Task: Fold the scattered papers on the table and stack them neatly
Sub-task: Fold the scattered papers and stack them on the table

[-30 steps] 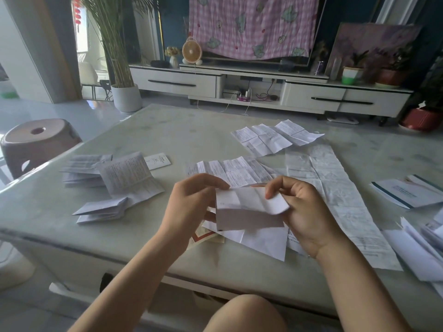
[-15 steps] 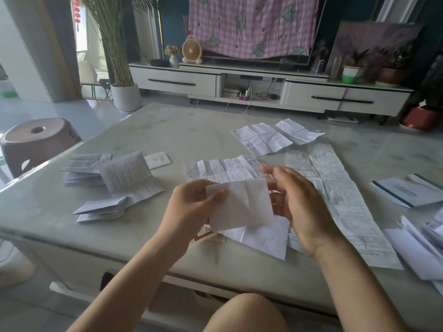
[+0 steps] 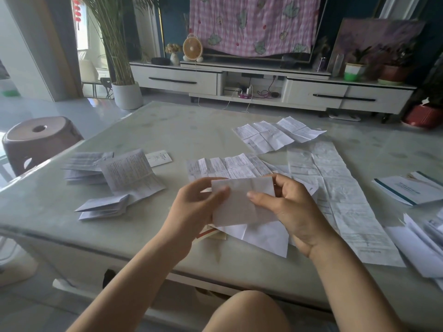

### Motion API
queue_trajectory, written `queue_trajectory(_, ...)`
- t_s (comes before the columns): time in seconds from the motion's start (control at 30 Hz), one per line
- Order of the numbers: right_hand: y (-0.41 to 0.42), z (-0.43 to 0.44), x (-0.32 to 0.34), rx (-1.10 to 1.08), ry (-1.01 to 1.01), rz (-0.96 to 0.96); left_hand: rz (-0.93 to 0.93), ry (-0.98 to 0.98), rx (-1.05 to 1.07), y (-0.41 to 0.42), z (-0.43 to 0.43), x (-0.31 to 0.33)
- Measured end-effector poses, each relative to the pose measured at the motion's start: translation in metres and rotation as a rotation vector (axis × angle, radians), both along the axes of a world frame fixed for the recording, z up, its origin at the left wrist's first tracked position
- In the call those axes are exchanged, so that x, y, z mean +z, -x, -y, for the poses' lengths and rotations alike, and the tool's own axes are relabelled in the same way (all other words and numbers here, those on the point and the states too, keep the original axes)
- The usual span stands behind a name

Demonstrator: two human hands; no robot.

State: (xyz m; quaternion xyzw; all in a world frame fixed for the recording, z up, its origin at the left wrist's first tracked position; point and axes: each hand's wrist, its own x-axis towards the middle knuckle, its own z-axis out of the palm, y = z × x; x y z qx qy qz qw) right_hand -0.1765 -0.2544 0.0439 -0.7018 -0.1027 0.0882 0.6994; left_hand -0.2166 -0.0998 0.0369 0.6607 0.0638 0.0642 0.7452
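The folded paper (image 3: 239, 202) is a matte white rectangle, faintly grey where print shows through, with a soft vertical crease. It is held up over the near middle of the bench (image 3: 167, 130), a pale, glossy, stone-like slab with rounded corners. The left hand (image 3: 196, 207) has its grip clamped on the paper's nine o'clock edge, thumb in front. The right hand (image 3: 290, 209) has its grip clamped on the three o'clock side, thumb flat across the face and fingers behind.

Under the paper, at six o'clock, lies a plain white sheet (image 3: 263, 238) with sharp corners. A long sheet (image 3: 335, 195), crumpled and gridded with fold lines, runs at three o'clock. A fanned stack of folded leaflets (image 3: 103, 207) sits at nine o'clock.

Half a second ago only the left hand held the paper, tilted, with the right hand open beside it. Now both pinch it and it stands squarer.
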Motion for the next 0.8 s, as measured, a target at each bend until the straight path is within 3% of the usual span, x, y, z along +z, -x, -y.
queue_trajectory(0.13, -0.002, 0.0, 0.0, -0.018, -0.051, -0.057, -0.08, 0.189, -0.076, -0.002, -0.002, 0.008)
queue_trajectory(0.37, -0.002, -0.001, -0.001, 0.001, -0.071, -0.043, 0.02, 0.002, -0.077, -0.002, -0.002, 0.0)
queue_trajectory(0.8, -0.004, 0.0, 0.0, 0.053, -0.076, -0.031, -0.003, 0.042, 0.027, -0.004, -0.007, 0.001)
